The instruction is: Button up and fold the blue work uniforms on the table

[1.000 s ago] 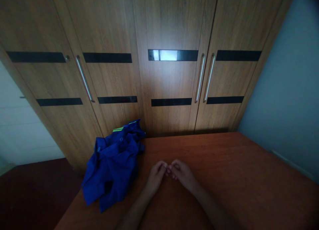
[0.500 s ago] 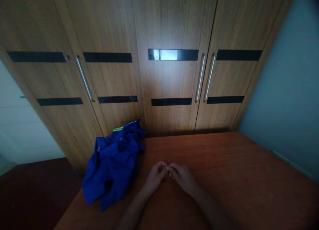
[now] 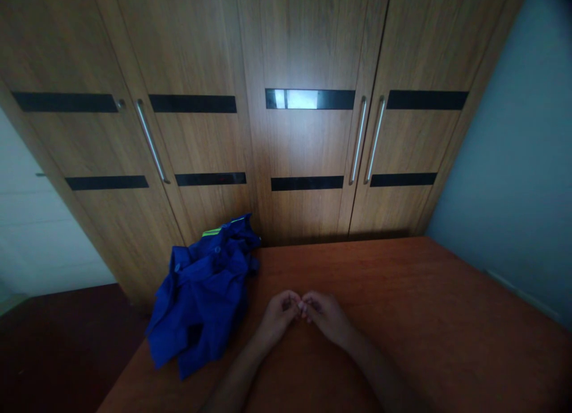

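Observation:
My left hand [image 3: 281,316] and my right hand [image 3: 328,315] meet at the fingertips over the reddish-brown wooden table [image 3: 393,294]. Each has its fingers curled in and thumb pressed against them. Whether anything small is pinched where they touch, I cannot make out. To the left of my left hand lies a crumpled blue garment [image 3: 205,303] with buttons and a yellow-green stripe near its far end. Neither hand touches it.
A wooden wardrobe [image 3: 308,142] with dark strips and metal handles stands behind the table. A pale wall [image 3: 513,180] borders the right side. Dark red floor [image 3: 62,341] shows beyond the table's left edge, and a white surface [image 3: 44,228] stands at the far left.

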`<state>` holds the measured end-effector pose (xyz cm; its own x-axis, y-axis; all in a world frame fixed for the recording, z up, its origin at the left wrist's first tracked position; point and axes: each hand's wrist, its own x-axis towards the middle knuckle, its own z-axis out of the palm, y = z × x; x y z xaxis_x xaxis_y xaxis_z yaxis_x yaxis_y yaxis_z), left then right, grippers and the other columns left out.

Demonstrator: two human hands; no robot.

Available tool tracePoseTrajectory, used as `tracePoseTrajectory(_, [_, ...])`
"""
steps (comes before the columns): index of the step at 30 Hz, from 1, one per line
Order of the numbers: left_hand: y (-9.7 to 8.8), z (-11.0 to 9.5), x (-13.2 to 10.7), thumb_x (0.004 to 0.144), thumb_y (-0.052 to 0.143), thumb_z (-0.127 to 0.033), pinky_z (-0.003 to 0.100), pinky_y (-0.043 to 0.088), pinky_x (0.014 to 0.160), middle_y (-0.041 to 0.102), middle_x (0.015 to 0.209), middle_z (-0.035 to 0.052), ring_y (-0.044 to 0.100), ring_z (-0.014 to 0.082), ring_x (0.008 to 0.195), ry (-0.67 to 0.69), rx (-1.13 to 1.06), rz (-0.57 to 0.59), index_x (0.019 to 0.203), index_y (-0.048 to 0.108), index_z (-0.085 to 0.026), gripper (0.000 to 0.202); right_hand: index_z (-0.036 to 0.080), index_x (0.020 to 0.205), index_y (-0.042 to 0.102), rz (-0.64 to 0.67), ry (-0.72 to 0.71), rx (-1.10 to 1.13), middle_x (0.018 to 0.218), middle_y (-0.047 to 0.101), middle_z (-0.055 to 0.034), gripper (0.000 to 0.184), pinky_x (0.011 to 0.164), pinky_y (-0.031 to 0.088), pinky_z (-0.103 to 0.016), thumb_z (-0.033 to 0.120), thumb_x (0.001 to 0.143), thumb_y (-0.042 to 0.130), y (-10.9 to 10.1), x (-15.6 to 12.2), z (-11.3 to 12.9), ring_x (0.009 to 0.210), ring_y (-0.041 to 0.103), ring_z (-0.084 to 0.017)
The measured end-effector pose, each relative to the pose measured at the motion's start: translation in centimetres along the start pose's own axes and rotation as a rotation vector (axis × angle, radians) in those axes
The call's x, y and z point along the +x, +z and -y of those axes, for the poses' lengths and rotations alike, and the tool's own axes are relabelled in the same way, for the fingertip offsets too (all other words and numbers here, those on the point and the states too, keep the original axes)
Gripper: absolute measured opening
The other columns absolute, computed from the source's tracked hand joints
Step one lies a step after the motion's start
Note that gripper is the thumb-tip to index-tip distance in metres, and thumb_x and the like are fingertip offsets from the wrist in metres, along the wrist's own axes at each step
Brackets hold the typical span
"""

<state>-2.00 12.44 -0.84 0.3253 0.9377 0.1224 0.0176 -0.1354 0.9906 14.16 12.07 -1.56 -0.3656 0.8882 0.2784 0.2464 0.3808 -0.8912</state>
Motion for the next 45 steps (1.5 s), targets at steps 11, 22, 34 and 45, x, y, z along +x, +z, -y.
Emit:
tracePoseTrajectory(11, [0.27, -0.50, -0.12, 0.075, 0.063, -0.041, 0.022, 0.037, 0.056, 0.059, 0.059, -0.0012, 0.052, 0.0114, 0.056, -0.025, 0.035, -0.042, 0.067, 0.056, -0.016, 0.027, 0.019, 0.080, 0.059, 0.022, 0.072, 0.195, 0.072, 0.065, -0.0009, 0.023, 0.060, 0.047, -0.023, 0.039, 0.087, 0.050, 0.14, 0.18, -0.11, 0.061, 0.058, -0.011])
tracePoseTrajectory(22, [0.16, -0.03, -0.03, 0.073, 0.065, -0.040, 0.022, 0.039, 0.057, 0.059, 0.061, -0.0002, 0.052, 0.0119, 0.058, -0.020, 0.032, -0.048, 0.070, 0.058, -0.016, 0.025, 0.020, 0.079, 0.060, -0.018, 0.046, 0.061, 0.070, 0.064, -0.0004, 0.015, 0.059, 0.045, -0.023, 0.027, 0.086, 0.050, 0.10, 0.16, -0.02, 0.061, 0.058, -0.011])
tracePoseTrajectory(34, [0.20, -0.56, -0.16, 0.071, 0.061, -0.030, 0.023, 0.037, 0.057, 0.058, 0.060, -0.0011, 0.051, 0.0114, 0.057, -0.038, 0.004, -0.031, 0.070, 0.060, -0.016, 0.014, 0.020, 0.075, 0.061, -0.053, 0.076, 0.059, 0.068, 0.065, -0.0005, 0.009, 0.059, 0.044, -0.023, 0.024, 0.080, 0.055, 0.21, 0.29, -0.46, 0.061, 0.058, -0.012])
tracePoseTrajectory(45, [0.28, -0.69, -0.23, 0.074, 0.062, -0.034, 0.023, 0.038, 0.058, 0.060, 0.060, -0.0003, 0.053, 0.0120, 0.058, -0.051, 0.013, -0.040, 0.070, 0.059, -0.016, 0.019, 0.019, 0.078, 0.061, -0.011, 0.057, 0.104, 0.069, 0.064, -0.0015, 0.021, 0.059, 0.044, -0.023, 0.036, 0.087, 0.052, 0.05, 0.11, 0.14, 0.061, 0.058, -0.012])
